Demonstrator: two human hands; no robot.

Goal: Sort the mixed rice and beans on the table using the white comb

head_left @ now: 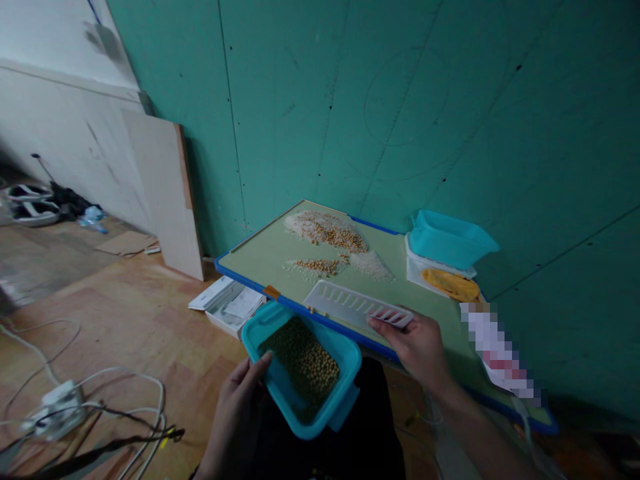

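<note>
My left hand (pixel 239 400) grips a teal plastic box (pixel 301 365) full of tan beans and holds it just below the near edge of a green table (pixel 265 257) with a blue rim. My right hand (pixel 417 347) is closed on the end of a long white slotted tray (pixel 357 304). The tray lies flat on the table beside the box, with a few beans at its left end. Further back lie piles of mixed beans and white grains (pixel 327 230), a small bean heap (pixel 317 265) and a white grain heap (pixel 370 264).
An empty teal box (pixel 450 239) sits on a white tray with a yellow-orange item (pixel 450 284) at the table's right. A teal wall stands behind. A white open box (pixel 227 303) lies on the wooden floor, with cables and a power strip (pixel 63 403) at lower left.
</note>
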